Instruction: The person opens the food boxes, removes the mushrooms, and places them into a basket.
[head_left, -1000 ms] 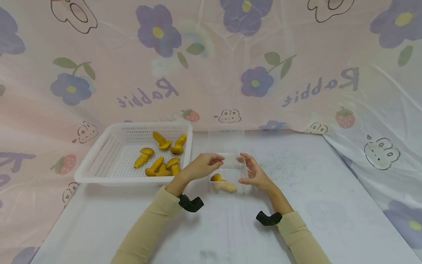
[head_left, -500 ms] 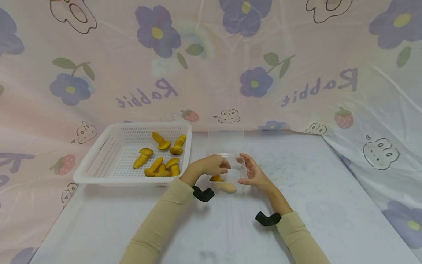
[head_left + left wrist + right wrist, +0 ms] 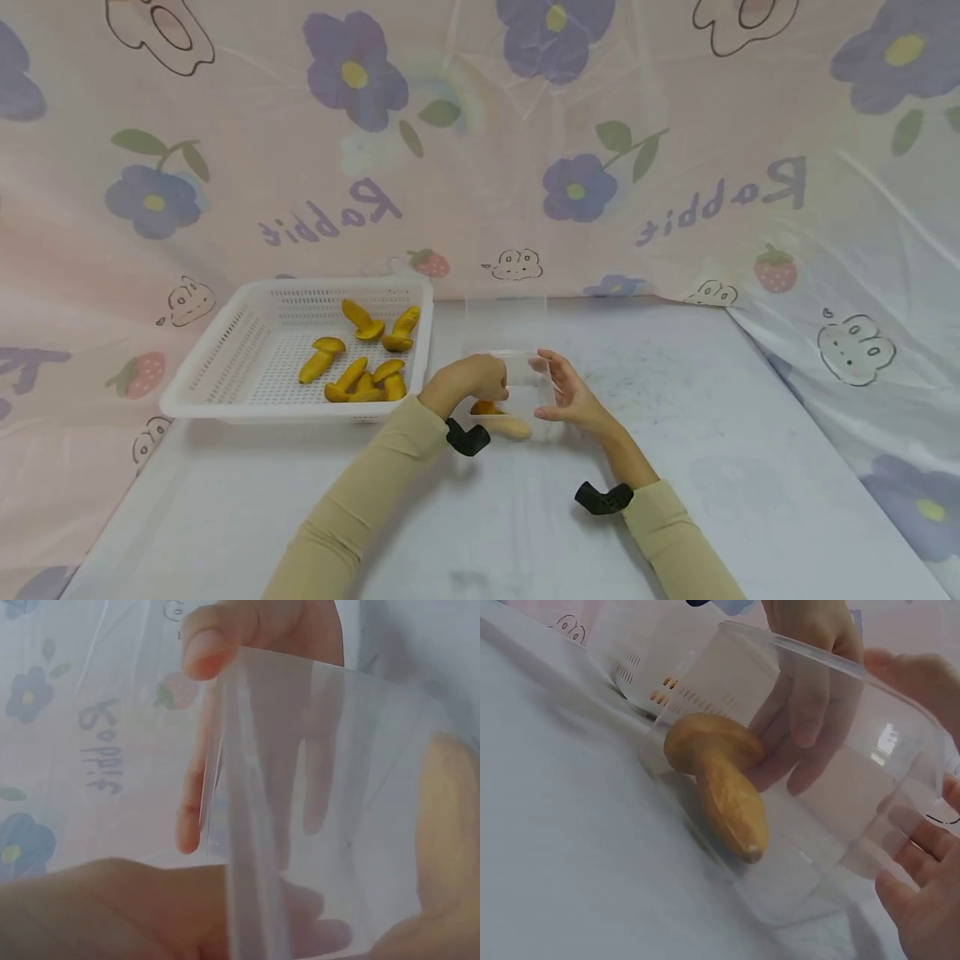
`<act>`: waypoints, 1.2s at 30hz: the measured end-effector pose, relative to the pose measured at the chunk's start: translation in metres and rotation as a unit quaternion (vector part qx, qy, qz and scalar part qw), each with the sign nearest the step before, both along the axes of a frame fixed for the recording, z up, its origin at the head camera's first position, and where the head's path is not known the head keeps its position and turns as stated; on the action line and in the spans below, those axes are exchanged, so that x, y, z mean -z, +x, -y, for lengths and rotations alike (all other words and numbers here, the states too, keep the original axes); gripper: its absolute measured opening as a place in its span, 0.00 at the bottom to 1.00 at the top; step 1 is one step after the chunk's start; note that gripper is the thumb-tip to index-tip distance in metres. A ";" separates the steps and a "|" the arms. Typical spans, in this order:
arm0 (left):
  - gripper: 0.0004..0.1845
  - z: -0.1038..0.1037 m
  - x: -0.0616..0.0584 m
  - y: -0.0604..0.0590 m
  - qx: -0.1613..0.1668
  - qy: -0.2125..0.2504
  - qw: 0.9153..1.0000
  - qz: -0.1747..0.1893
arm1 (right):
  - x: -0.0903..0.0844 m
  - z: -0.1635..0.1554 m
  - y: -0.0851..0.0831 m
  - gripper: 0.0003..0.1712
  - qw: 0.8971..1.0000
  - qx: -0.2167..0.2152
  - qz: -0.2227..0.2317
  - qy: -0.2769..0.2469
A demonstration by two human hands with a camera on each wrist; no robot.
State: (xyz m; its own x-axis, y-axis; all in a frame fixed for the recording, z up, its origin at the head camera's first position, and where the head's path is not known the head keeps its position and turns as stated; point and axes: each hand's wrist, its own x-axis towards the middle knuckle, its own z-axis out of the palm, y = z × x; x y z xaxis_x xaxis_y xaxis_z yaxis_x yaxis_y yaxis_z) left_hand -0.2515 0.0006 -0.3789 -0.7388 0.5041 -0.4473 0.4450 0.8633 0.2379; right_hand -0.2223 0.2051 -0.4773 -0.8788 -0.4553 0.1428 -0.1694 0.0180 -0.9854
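Note:
A clear plastic box (image 3: 517,387) stands on the table, its see-through lid (image 3: 506,321) raised at the back. One yellow-brown mushroom (image 3: 731,799) lies inside, cap toward the left. My left hand (image 3: 472,382) reaches over the box's left side, fingers pointing down inside and close to the mushroom cap. Seen through the plastic in the right wrist view, those fingers look loosely bent; whether they touch the mushroom I cannot tell. My right hand (image 3: 573,398) holds the box at its right side, thumb at the front and fingers toward the back.
Left of the box stands a white perforated basket (image 3: 217,367) with several mushrooms (image 3: 322,360) on its right side. A printed curtain (image 3: 450,167) hangs behind the white table (image 3: 675,467). Black wrist devices (image 3: 467,437) sit on both forearms.
My left hand has moved from the box's upper left edge over and down into the box. The right hand keeps its hold, and the mushroom inside looks unmoved.

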 end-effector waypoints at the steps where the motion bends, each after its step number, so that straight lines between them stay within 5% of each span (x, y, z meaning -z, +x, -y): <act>1: 0.14 0.000 0.000 -0.001 0.003 -0.002 1.000 0.003 | 0.000 0.001 0.000 0.57 1.000 0.000 0.000 -0.001; 9: 0.13 0.011 0.003 -0.013 0.049 0.073 0.994 0.061 | 0.001 0.001 0.000 0.57 1.000 0.006 -0.005 0.004; 13: 0.19 0.015 0.004 -0.015 0.044 0.105 0.990 0.080 | 0.000 0.001 -0.001 0.55 1.000 0.014 -0.005 0.010; 24: 0.08 0.016 0.002 -0.005 0.055 0.096 0.994 0.027 | 0.003 0.001 -0.002 0.56 1.000 0.009 -0.007 0.006; 30: 0.07 0.018 0.005 -0.003 0.090 0.121 0.989 0.014 | 0.005 0.001 -0.001 0.56 1.000 0.003 -0.013 0.003; 36: 0.05 0.024 0.003 -0.001 0.076 0.154 0.985 0.000 | 0.005 0.002 0.000 0.57 1.000 -0.001 -0.011 -0.007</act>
